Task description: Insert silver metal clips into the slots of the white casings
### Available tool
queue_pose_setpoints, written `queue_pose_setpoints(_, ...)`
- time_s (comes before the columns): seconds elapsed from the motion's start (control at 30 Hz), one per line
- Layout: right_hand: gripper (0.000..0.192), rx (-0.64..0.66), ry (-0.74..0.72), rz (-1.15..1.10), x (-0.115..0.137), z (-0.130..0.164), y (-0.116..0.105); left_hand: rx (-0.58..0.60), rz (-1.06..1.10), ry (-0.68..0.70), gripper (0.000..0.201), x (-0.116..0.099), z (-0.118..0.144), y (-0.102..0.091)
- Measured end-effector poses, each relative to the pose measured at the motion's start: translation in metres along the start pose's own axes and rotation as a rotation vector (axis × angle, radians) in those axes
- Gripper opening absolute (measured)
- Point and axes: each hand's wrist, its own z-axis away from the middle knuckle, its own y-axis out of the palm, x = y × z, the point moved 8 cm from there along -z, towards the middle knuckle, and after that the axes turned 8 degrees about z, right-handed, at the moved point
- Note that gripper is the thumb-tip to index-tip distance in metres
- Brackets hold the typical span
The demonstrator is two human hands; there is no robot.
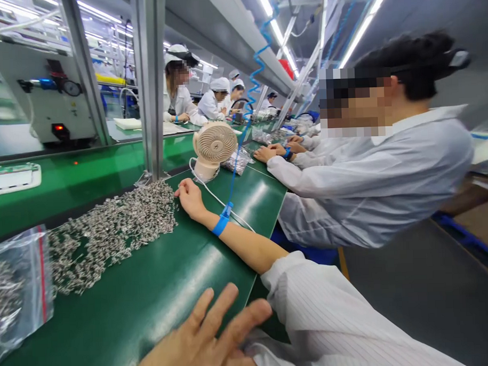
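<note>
My right hand rests on the green mat at the right edge of a long pile of small metal parts. Its fingers curl down against the parts, so whatever lies under them is hidden. A blue wrist strap sits on that wrist, and its coiled blue cord rises to the overhead rail. My left hand is at the bottom of the view with its fingers spread. It holds nothing and lies next to my white right sleeve.
A clear zip bag of metal parts lies at the left. A small beige fan stands behind the pile beside a metal post. A co-worker in a white coat sits close on the right, with other people farther along the bench.
</note>
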Motion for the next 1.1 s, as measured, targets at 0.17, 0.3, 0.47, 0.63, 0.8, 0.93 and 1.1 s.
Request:
queue_pose_setpoints(0.17,0.009,-0.038,-0.017,-0.021,-0.001,0.001,-0.006,-0.058,-0.044,0.044,0.032,0.003,0.003,-0.008)
queue_pose_setpoints(0.3,0.007,-0.01,-0.091,-0.03,0.012,0.016,-0.005,-0.069,-0.028,0.082,0.038,0.011,0.014,-0.015)
queue_pose_setpoints(0.47,0.007,0.095,-0.201,-0.057,0.034,0.04,0.006,0.059,-0.167,-0.236,0.058,0.071,0.031,-0.006)
queue_pose_setpoints(0.63,0.008,0.128,-0.225,-0.092,0.034,0.042,0.009,0.377,-0.184,-0.973,0.064,0.151,0.078,0.01)
queue_pose_setpoints(0.8,0.01,0.151,-0.206,-0.115,0.026,0.039,0.012,0.456,-0.203,-1.374,0.076,0.196,0.127,-0.003)
queue_pose_setpoints(0.93,0.009,0.154,-0.195,-0.103,0.024,0.039,0.014,0.479,-0.172,-1.527,0.078,0.211,0.152,-0.012)
queue_pose_setpoints(1.1,0.009,0.157,-0.209,-0.079,0.026,0.04,0.015,0.48,-0.035,-1.488,0.072,0.21,0.144,-0.011)
